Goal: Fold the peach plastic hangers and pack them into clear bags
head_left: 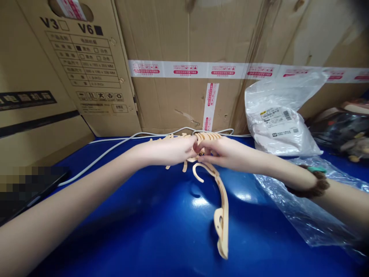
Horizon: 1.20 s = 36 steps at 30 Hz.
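A pale wooden skeleton model (220,209) made of flat cut-out pieces lies on the shiny blue surface (161,231). Its long curved spine runs toward me and its ribs sit at the far end. My left hand (173,151) is closed around the rib section from the left. My right hand (220,153) pinches the same section from the right, fingertips meeting the left hand's. A dark beaded bracelet (315,184) with a green bead is on my right wrist.
Large cardboard boxes (184,57) with red-and-white tape stand along the back. A white cable (109,150) runs along their base. A white parcel bag (276,119) and clear plastic wrap (300,211) lie to the right. A dark flat object (31,196) sits at left.
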Tool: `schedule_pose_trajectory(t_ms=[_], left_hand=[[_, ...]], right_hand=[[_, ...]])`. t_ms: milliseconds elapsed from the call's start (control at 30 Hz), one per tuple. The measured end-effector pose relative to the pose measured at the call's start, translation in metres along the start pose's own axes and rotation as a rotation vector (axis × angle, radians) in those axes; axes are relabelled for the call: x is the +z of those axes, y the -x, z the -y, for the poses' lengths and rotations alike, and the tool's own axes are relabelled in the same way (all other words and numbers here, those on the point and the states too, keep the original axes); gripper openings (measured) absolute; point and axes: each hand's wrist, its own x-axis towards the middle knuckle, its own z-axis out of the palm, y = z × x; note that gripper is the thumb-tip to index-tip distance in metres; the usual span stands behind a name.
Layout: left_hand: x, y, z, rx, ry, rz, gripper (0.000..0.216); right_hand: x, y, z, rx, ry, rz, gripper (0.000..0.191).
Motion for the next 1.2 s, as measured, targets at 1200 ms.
schedule_pose_trajectory(t_ms=[1200], left_hand=[[0.017, -0.03, 0.048, -0.277, -0.328, -0.39, 0.043]], right_hand=[[-0.004, -0.021, -0.038, 0.278, -0.581, -0.372, 0.021]])
